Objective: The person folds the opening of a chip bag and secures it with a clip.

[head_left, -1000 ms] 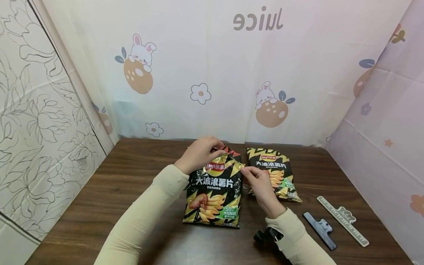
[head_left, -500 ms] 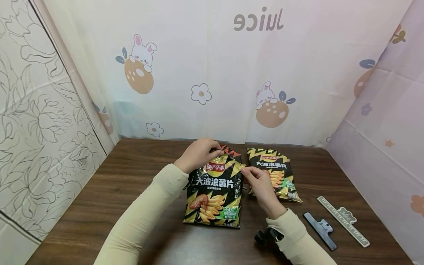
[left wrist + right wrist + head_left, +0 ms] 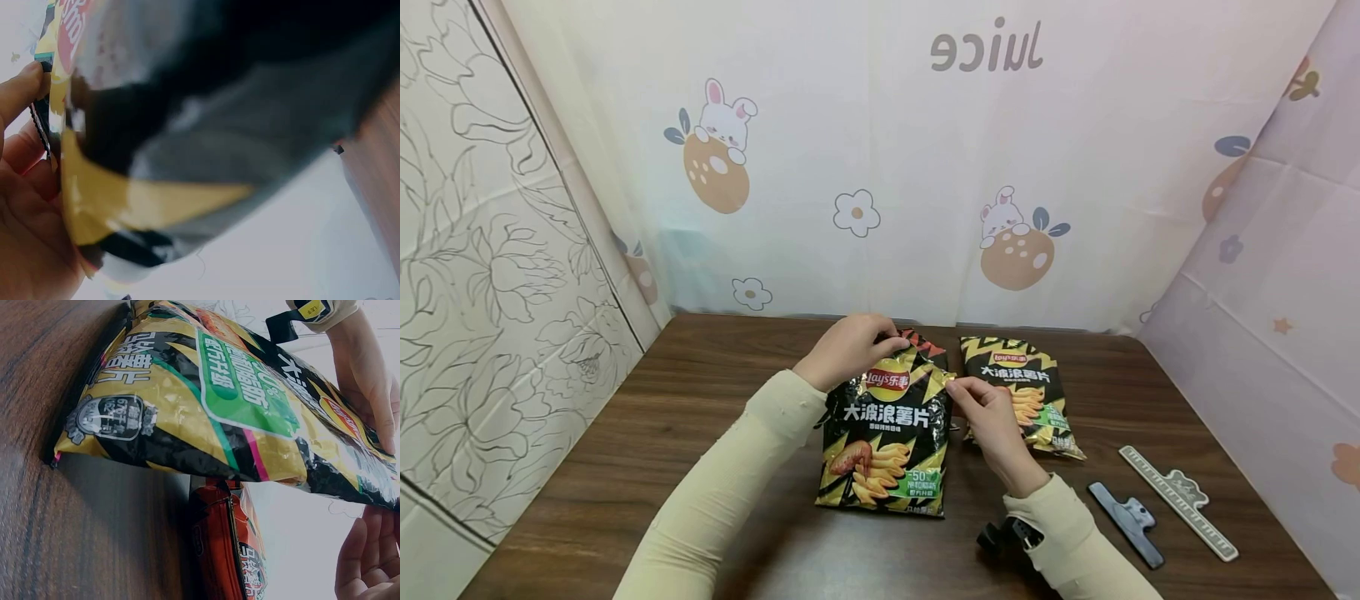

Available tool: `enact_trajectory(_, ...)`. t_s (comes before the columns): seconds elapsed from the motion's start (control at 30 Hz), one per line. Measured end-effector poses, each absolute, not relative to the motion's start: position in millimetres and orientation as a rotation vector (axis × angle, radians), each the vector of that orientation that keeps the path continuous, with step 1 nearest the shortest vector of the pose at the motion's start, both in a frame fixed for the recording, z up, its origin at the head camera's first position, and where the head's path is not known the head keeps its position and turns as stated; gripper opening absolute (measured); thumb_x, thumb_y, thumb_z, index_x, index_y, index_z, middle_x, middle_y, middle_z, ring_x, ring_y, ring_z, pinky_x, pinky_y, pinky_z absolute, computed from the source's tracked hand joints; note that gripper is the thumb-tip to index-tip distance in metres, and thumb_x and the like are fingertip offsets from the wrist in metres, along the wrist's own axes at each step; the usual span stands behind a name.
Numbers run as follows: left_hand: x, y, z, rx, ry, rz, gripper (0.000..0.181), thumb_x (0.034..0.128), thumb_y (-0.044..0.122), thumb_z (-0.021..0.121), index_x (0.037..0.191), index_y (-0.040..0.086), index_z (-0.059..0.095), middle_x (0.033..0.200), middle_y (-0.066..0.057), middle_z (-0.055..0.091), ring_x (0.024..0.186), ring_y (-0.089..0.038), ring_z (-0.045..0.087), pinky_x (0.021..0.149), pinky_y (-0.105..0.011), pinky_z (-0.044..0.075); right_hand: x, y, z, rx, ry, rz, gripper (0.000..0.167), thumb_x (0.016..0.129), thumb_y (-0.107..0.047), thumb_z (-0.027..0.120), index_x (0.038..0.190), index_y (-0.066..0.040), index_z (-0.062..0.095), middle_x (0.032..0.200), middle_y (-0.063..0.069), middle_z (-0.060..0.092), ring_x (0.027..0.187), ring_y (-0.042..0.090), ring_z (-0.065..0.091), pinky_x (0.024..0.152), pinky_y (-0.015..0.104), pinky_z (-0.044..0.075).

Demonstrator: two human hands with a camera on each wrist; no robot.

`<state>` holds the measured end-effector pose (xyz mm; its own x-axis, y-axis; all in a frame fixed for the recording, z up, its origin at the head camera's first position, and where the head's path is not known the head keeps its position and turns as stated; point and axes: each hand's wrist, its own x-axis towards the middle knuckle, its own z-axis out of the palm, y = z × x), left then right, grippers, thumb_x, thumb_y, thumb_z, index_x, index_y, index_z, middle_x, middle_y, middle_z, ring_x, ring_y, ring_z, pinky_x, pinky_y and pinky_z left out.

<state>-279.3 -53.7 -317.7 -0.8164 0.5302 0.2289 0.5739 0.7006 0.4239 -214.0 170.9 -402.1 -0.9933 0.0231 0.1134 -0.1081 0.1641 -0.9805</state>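
Left hand [image 3: 852,347] pinches front black bag's [image 3: 883,450] top edge; right hand [image 3: 997,423] its upper right corner. Bag slopes down from both grips, bottom on table [image 3: 700,400]. Red bag [image 3: 927,350] behind. Second black bag [image 3: 1026,387] toward far edge, clips [image 3: 1126,525] near right edge.

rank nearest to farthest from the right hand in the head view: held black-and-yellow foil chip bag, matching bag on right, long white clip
1. Held black-and-yellow foil chip bag: left, corner pinched by the right hand.
2. Matching bag: just beyond the hand.
3. Long white clip: well off to the right.
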Motion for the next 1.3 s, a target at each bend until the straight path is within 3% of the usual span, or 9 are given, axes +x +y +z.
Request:
enact_trajectory(0.37, -278, -56, -314, -0.917, -2.845, -0.781, 0.03, 0.0991, 0.039, 0.056, 0.08, 0.018, 0.063, 0.069, 0.003, 0.056, 0.058, -0.01, 0.045, 0.059, -0.026, 0.038, -213, 172, -403, 0.133, -2.311, 1.973, 0.035, 0.098, -0.026, 0.061, 0.104, 0.008, 0.067, 0.09, -0.011, 0.066, 0.084, 0.006, 0.064, 0.078, 0.026, 0.055)
enact_trajectory(0.53, -279, -57, -314, -0.926, -2.854, -0.809, 0.029, 0.0992, 0.039, 0.056, 0.081, 0.017, 0.063, 0.069, 0.003, 0.054, 0.058, -0.011, 0.045, 0.059, -0.027, 0.038, -212, 172, -403, 0.136, -2.328, 1.957, 0.035, 0.098, -0.027, 0.061, 0.104, 0.007, 0.067, 0.091, -0.009, 0.065, 0.084, 0.007, 0.063, 0.08, 0.031, 0.055)
enact_trajectory(0.77, -279, -59, -313, -0.951, -2.862, -0.868, 0.028, 0.0995, 0.038, 0.056, 0.084, 0.016, 0.064, 0.071, 0.002, 0.054, 0.06, -0.012, 0.046, 0.061, -0.028, 0.039, -210, 173, -401, 0.158, -2.332, 1.979, 0.036, 0.098, -0.028, 0.06, 0.105, 0.007, 0.066, 0.091, -0.008, 0.065, 0.083, 0.008, 0.061, 0.076, 0.025, 0.052)
enact_trajectory(1.3, -282, -67, -312, -1.039, -2.861, -1.022, 0.025, 0.1002, 0.035, 0.055, 0.088, 0.016, 0.066, 0.071, 0.0, 0.054, 0.057, -0.012, 0.044, 0.059, -0.027, 0.04, -211, 175, -402, 0.206, -2.353, 1.965, 0.036, 0.099, -0.029, 0.06, 0.105, 0.006, 0.066, 0.088, -0.006, 0.063, 0.082, 0.009, 0.06, 0.076, 0.025, 0.052)
